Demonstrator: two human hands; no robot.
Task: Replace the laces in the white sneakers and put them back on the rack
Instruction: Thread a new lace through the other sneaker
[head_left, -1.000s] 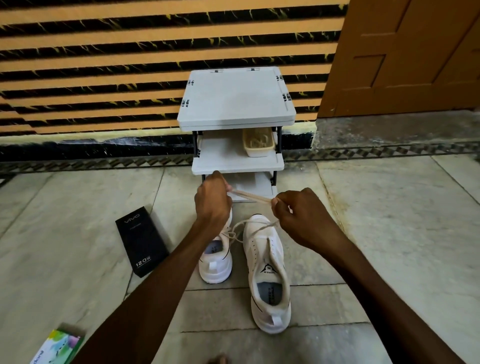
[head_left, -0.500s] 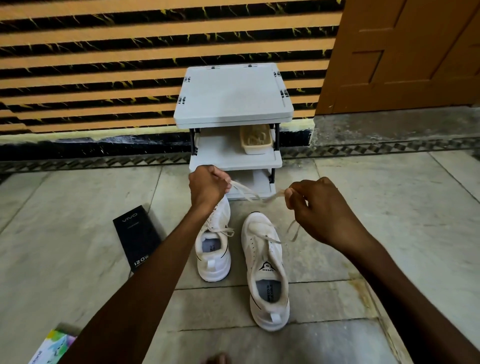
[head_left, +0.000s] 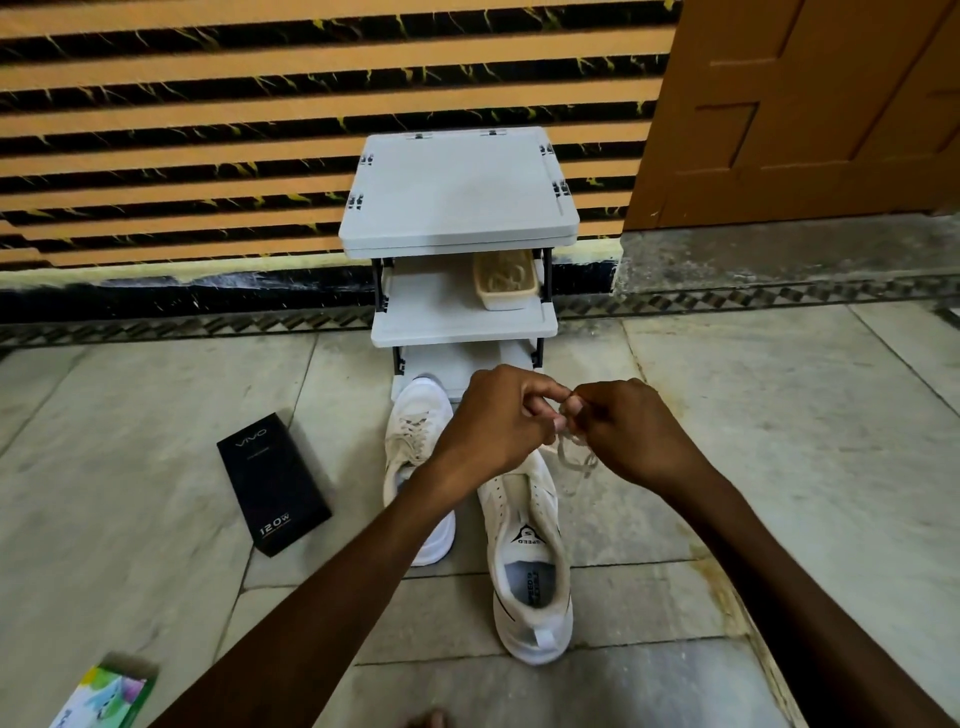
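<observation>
Gripping a pale lace (head_left: 574, 460) with left hand (head_left: 498, 421) and right hand (head_left: 631, 434), curled fingertips nearly touching, above the toe end of the nearer sneaker (head_left: 530, 561) on the floor (head_left: 779, 467). Looped and dangling below the right hand, apparently free of the eyelets, though hard to tell. Beside it to the left, the other sneaker (head_left: 415, 441), laced, toe near the foot of the rack (head_left: 457, 208). Likely soft, limp and very light, so no help from stiffness: pinch right at the tip to steer through an eyelet, and keep tension to stop tangling. Sneakers probably light too; best lifted by the heel collar or tongue.
</observation>
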